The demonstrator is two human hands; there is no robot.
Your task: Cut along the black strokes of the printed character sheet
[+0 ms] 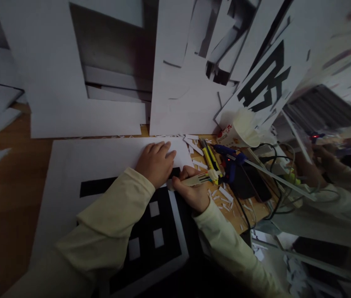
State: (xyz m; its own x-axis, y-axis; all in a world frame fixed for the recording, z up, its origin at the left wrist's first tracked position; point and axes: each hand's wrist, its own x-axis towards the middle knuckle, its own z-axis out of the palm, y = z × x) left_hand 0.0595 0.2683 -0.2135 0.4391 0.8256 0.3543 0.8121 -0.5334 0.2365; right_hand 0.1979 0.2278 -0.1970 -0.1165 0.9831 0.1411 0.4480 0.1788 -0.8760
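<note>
A large white board (66, 165) with black printed shapes lies under both hands. My left hand (156, 163) rests flat on it, fingers spread and pointing away from me. Just to its right, my right hand (190, 190) is wrapped round a pale pen-like tool (198, 179). The tool's front end points toward the board beside a small black shape (174, 172), close to my left hand. The exact tip is hidden by the fingers.
Foam boards (178, 107) stand at the back. On the right are yellow cutters (209, 155), a blue glue gun (229, 155), a paper cup (234, 134), a dark phone (257, 184), cables and white scraps (225, 194). Another person's hand (307, 165) is farther right.
</note>
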